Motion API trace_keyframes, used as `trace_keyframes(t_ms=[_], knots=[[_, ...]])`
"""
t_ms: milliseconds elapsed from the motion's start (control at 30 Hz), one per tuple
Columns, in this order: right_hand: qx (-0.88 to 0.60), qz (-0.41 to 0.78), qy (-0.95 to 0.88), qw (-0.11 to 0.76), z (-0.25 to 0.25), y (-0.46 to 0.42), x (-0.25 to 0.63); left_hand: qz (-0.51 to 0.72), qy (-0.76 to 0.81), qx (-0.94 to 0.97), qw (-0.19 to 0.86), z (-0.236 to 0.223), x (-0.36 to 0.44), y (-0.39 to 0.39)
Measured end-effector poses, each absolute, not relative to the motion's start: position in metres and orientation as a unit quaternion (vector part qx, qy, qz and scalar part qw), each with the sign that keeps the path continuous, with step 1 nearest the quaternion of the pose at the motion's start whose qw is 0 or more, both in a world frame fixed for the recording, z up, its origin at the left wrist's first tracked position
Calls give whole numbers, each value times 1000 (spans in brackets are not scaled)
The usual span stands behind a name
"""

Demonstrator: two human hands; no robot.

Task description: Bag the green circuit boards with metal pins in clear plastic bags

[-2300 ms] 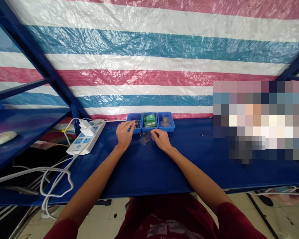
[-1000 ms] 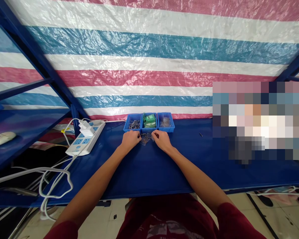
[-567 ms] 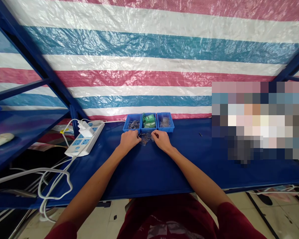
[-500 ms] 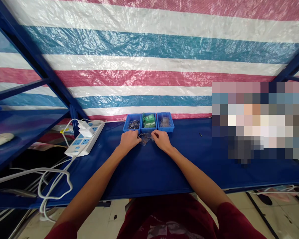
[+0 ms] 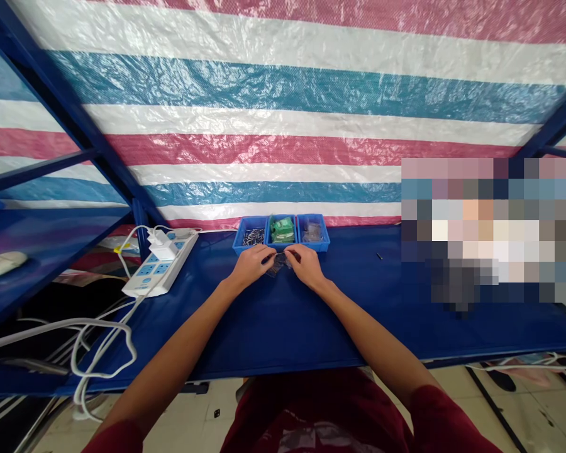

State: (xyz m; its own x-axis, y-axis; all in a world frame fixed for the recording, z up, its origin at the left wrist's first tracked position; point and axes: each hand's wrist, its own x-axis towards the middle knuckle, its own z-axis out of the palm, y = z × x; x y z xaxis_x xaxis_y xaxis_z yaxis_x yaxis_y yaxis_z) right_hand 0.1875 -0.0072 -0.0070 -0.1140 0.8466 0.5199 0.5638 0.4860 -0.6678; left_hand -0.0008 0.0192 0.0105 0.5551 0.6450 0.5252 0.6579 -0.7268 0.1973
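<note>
My left hand [image 5: 251,266] and my right hand [image 5: 304,265] rest close together on the blue table [image 5: 283,314], fingertips pinched toward each other over small clear plastic pieces [image 5: 278,264]. What each pinch holds is too small to name. Just beyond the hands stand three small blue bins in a row: the left bin [image 5: 250,234] holds small dark metal parts, the middle bin [image 5: 282,231] holds green parts, the right bin [image 5: 314,231] holds clear pieces.
A white power strip [image 5: 158,265] with a plugged adapter and white cables [image 5: 99,340] lies at the left. A white mouse [image 5: 0,263] sits on a side shelf. A small dark part [image 5: 380,256] lies to the right. A striped tarp [image 5: 283,113] forms the back wall.
My left hand came back from the left bin to the table and has moved right, so its fingertips now nearly meet those of my right hand over the clear pieces.
</note>
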Motion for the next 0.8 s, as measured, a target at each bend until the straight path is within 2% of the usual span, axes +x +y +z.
trace_keyframes(t_ms=[233,667,800], knots=[[-496,182,-705,473,-6,-8,187,-424,-344,-835,-64,8,1,18],[-481,183,-712,479,3,-13,188,-452,-403,-784,-132,15,6,9],[-489,185,-704,481,2,-13,188,-489,-398,-746,-216,14,8,11]])
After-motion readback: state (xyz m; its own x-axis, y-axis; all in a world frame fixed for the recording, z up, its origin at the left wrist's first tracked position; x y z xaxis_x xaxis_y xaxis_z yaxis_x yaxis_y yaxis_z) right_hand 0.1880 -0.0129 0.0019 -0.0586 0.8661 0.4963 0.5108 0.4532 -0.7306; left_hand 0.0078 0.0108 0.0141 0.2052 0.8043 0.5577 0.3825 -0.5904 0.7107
